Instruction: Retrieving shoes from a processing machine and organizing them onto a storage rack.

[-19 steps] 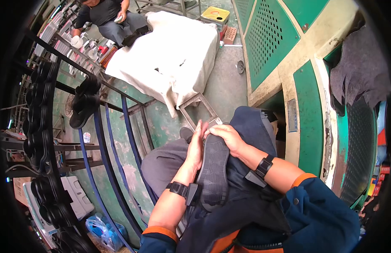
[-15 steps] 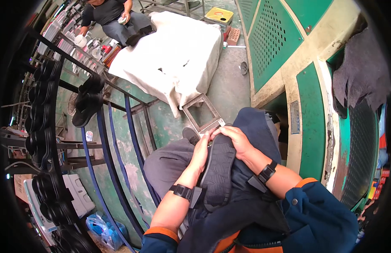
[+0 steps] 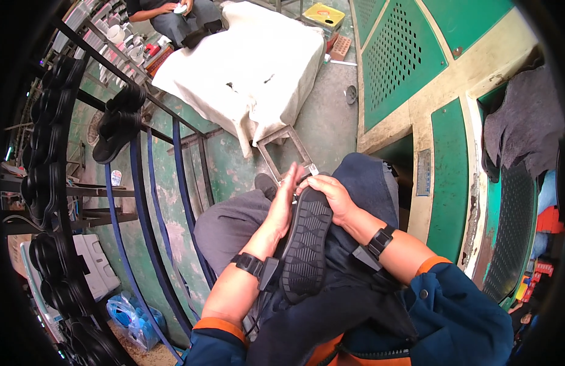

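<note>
A black shoe rests sole up across my lap, its patterned tread facing me and its toe pointing away. My right hand is closed around the toe end from the right, with its fingers bent over the tip. Along the shoe's left edge, my left hand stands flat and upright, fingers stretched out and reaching past the toe. Whether its palm touches the shoe cannot be made out. The shoe's upper is hidden underneath.
Black shoes fill a dark rack at left, with blue-wrapped bars beside it. Ahead are a metal frame and a white-covered block. A green perforated cabinet borders the right. Another person sits at far left.
My left hand's fingers have come off the toe and straightened upward. The right hand keeps its hold at the toe. The seated person's hands have come together around a small white thing.
</note>
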Available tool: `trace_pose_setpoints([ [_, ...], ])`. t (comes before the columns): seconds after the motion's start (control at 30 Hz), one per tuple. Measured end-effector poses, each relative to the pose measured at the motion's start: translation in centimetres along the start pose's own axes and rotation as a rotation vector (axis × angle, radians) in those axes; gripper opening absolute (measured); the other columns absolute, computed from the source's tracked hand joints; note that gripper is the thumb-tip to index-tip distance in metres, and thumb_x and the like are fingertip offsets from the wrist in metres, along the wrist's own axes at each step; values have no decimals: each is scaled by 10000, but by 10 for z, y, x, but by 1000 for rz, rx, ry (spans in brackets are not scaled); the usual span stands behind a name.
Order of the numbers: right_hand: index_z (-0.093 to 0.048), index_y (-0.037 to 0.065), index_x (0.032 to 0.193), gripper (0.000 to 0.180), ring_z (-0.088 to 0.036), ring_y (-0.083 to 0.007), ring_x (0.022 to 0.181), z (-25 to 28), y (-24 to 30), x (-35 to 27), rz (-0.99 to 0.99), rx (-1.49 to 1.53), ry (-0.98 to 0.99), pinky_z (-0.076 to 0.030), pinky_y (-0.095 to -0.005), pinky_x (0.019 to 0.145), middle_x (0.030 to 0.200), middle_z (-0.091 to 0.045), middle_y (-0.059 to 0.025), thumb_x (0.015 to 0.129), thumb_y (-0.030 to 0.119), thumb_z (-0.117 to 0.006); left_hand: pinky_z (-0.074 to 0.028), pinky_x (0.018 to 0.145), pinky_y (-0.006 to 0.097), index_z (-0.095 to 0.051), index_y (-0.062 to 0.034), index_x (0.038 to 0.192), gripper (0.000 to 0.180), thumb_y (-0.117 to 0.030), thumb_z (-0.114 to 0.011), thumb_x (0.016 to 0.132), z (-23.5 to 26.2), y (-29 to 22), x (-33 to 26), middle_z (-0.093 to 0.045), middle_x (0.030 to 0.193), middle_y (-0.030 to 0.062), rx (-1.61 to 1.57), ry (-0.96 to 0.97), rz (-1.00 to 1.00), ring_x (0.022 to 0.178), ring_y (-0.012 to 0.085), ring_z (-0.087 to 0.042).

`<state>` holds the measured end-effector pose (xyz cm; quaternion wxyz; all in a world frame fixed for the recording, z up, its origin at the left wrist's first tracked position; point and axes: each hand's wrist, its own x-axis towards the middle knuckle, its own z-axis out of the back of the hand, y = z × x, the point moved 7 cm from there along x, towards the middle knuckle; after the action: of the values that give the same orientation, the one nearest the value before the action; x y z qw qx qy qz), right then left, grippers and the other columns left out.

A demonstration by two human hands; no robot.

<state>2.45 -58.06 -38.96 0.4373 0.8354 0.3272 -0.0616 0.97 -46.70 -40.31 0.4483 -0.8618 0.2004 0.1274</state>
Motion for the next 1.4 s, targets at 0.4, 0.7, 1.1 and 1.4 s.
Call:
trace_pose_setpoints([
  [0.4, -732, -50, 979, 423, -702, -181, 879, 29, 0, 0, 50, -170, -201, -547, -298, 842, 1007, -746, -134, 1066, 300, -512, -314, 1183, 343, -450, 12, 1497, 609, -441, -360, 1100, 8, 1, -9, -542, 1479, 171, 473, -27, -157, 1397, 236, -477],
  [0.7, -741, -27, 1057, 343, -679, -149, 949, -19, 3, 26, 30, -380, 28, -509, -292, 901, 1007, -751, -79, 1063, 247, -536, -322, 1192, 434, -133, -115, 1633, 914, -697, -415, 987, 21, -3, -12, -355, 1615, 155, -139, -145, 115, 1452, 285, -388],
  [1.1, -698, -61, 958, 238, -678, -166, 845, -47, 0, -4, 356, -607, 50, -519, -316, 782, 906, -727, -100, 973, 148, -587, -512, 952, 310, -662, 5, 1220, 407, -318, -540, 1004, 18, 6, -35, -708, 1160, 117, -195, -213, 187, 1060, 202, -667],
  [1.4, -690, -56, 867, 165, -692, -222, 846, -94, 43, -55, 667, -737, 145, -523, -345, 764, 925, -707, -154, 908, 71, -593, -465, 1025, 311, -639, 49, 1205, 443, -307, -463, 1010, -29, -40, -65, -687, 1174, 140, 61, 155, -187, 1116, 216, -641],
])
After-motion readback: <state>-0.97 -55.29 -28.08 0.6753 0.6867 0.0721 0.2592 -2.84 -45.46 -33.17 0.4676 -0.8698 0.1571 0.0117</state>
